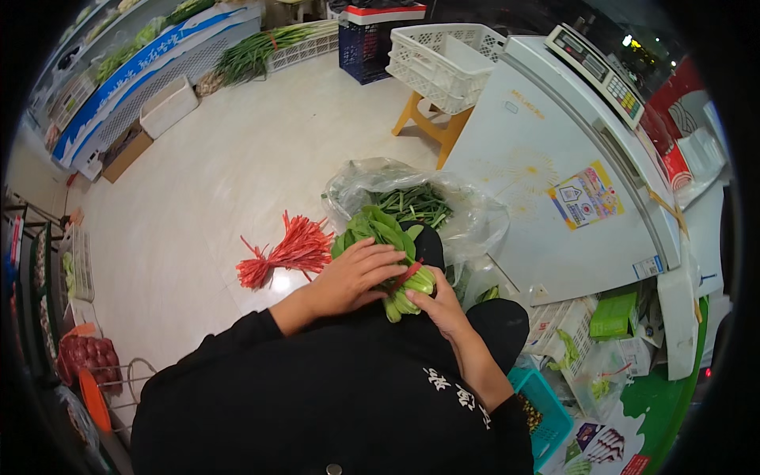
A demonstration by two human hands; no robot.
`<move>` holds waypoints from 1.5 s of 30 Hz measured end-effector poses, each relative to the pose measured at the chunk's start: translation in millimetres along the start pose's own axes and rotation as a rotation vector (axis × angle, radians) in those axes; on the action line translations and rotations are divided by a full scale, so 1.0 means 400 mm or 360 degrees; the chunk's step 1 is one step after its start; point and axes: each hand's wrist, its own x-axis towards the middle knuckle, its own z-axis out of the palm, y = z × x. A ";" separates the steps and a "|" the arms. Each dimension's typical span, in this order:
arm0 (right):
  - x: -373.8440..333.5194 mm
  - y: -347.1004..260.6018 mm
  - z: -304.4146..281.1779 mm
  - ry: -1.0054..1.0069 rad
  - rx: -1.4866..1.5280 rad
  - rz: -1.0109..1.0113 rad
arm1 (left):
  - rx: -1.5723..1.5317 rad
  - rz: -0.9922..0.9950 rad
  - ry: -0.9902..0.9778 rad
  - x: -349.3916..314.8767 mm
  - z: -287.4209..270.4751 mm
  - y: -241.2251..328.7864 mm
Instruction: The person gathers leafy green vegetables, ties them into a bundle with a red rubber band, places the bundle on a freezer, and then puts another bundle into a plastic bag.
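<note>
A bunch of leafy greens (pixel 374 228) with pale green stalks rests over my lap, its leaves pointing away from me. Around the stalks runs a red tie (pixel 408 275). My left hand (pixel 358 273) lies across the bunch from the left, fingers curved over it and closed on it. On the other side my right hand (pixel 445 307) grips the stalk ends, its thumb on top near the tie. Just beyond the greens, a clear plastic bag (pixel 483 218) holds loose green vegetables (pixel 412 204). Red plastic strips (pixel 289 249), gathered in a bundle, lie on the floor to the left.
At the right stands a white fridge (pixel 507 142) with a scale (pixel 598 71) on top. A white crate (pixel 443 67) sits on a yellow stool (pixel 434 127). A teal basket (pixel 550 427) is by my right side. Vegetable shelves (pixel 150 63) line the far left.
</note>
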 end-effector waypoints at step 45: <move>-0.062 -0.019 0.074 0.0810 -0.1331 -0.1037 | 0.0035 -0.0518 0.0584 0.003 0.119 0.047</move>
